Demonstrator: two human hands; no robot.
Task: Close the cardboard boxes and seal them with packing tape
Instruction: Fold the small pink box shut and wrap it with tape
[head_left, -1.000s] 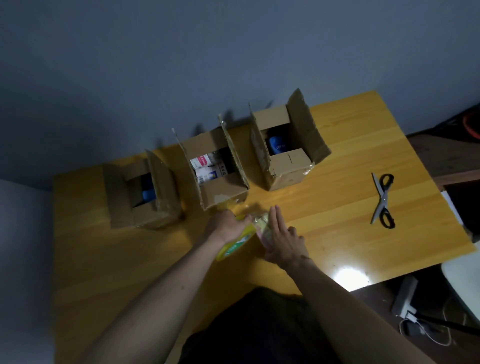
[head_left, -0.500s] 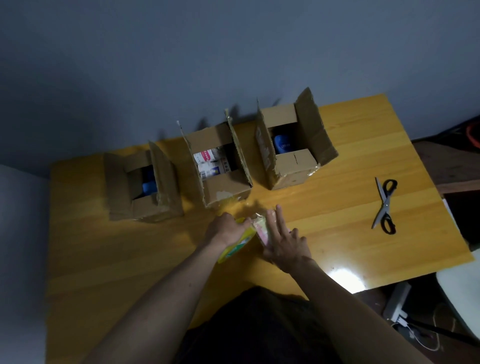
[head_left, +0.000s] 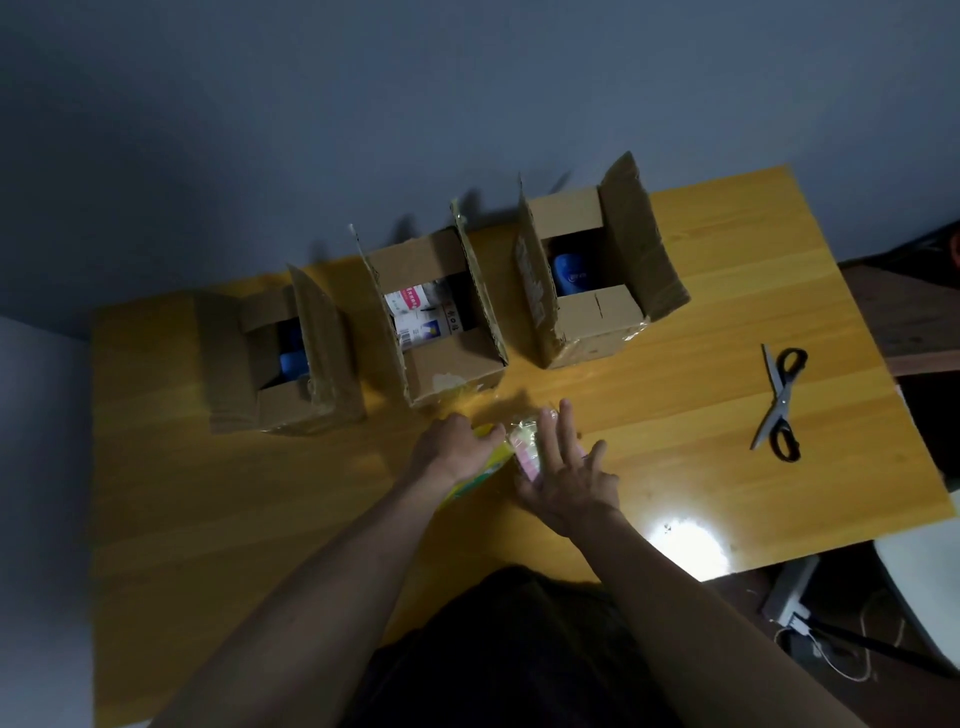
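Three cardboard boxes stand in a row at the back of the yellow table (head_left: 675, 467), all with flaps up: the left box (head_left: 280, 364), the middle box (head_left: 441, 322) with printed packets inside, and the right box (head_left: 592, 280) with something blue inside. In front of the middle box my left hand (head_left: 452, 447) grips a yellow and clear tape package (head_left: 493, 457). My right hand (head_left: 566, 467) lies against the package's right side with fingers stretched out straight. The package's contents are mostly hidden between my hands.
Black-handled scissors (head_left: 779, 405) lie on the table's right part. A bright light reflection (head_left: 680, 545) sits near the front edge. Past the right edge are a white chair (head_left: 924, 582) and cables on the floor. A grey wall rises behind the boxes.
My hands and the package stay at the same spot on the table. The view has shifted slightly, so boxes and scissors sit a little differently in frame.
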